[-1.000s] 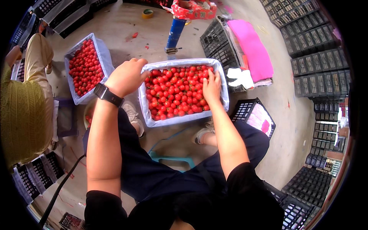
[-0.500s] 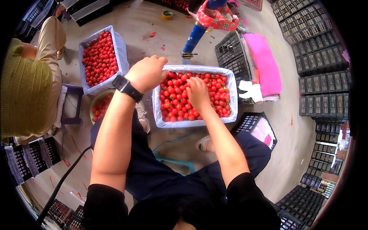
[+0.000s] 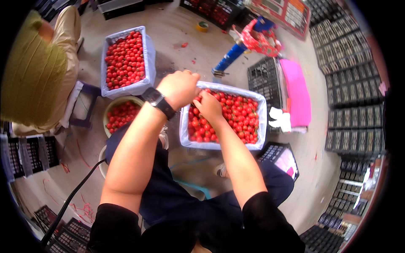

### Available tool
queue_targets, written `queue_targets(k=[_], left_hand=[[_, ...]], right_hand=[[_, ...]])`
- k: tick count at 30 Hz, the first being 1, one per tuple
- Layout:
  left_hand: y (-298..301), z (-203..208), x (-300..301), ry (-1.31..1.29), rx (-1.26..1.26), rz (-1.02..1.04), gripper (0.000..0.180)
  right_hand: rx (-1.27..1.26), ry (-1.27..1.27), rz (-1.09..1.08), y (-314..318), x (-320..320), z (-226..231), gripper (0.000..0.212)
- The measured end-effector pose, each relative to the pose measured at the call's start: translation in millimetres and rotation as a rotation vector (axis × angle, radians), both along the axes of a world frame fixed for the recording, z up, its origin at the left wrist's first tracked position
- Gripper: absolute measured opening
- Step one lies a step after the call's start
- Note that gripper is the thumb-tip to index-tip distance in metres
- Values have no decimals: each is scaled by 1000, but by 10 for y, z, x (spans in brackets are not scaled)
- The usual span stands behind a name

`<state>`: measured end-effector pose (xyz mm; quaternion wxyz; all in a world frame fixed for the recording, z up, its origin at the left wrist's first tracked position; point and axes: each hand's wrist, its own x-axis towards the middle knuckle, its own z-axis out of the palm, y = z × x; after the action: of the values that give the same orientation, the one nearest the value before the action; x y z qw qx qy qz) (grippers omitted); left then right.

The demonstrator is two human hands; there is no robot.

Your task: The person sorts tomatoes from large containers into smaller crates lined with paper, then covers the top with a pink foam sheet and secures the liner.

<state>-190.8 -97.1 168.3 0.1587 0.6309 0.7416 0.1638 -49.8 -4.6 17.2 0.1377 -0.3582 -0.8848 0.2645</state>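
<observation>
A crate lined with pale plastic (image 3: 223, 146) stands before my knees, heaped with red cherry tomatoes (image 3: 238, 114), some with green stems. My left hand (image 3: 179, 88), with a black watch on the wrist, is closed over the crate's far left corner; what its fingers hold, if anything, is hidden. Close against it, above the tomatoes, my right hand (image 3: 209, 109) has its fingers bent together. A bit of red shows by its fingertips, but I cannot tell whether it is held.
Left of me are a second lined crate of tomatoes (image 3: 125, 59) and a round tub of tomatoes (image 3: 122, 114). A person in a green top (image 3: 36, 71) sits at the left. A blue post (image 3: 230, 59), a black crate (image 3: 264, 80) with pink cloth (image 3: 295, 90) and stacked crates (image 3: 354, 122) stand beyond and right.
My right hand has moved left across the tomatoes from the crate's middle to beside my left hand. My left hand stays at the far left corner. The whole view has shifted slightly.
</observation>
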Motion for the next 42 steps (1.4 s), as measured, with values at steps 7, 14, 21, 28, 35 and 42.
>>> queue_targets(k=[7,14,21,28,35,42], left_hand=[[0,73,45,5,10,48,22],[-21,-18,15,83,31,117,22],[-71,-2,-6,56,-17,110,19],[-76,-7,-60,44,7,101,24],[-41,44,14,24,33,58,23],[-73,22,-35,17,-10,31,26]], right_hand=[[-1187,864,-400,-234,210,88,11],[281,806,59,-593,-87,1618,21],[1231,646,403,-159,-999,3170,23],[1054,544,172,784,-960,2953,24],[423,173,322,238,38,832,37],[200,-263,443,-687,871,102,51]])
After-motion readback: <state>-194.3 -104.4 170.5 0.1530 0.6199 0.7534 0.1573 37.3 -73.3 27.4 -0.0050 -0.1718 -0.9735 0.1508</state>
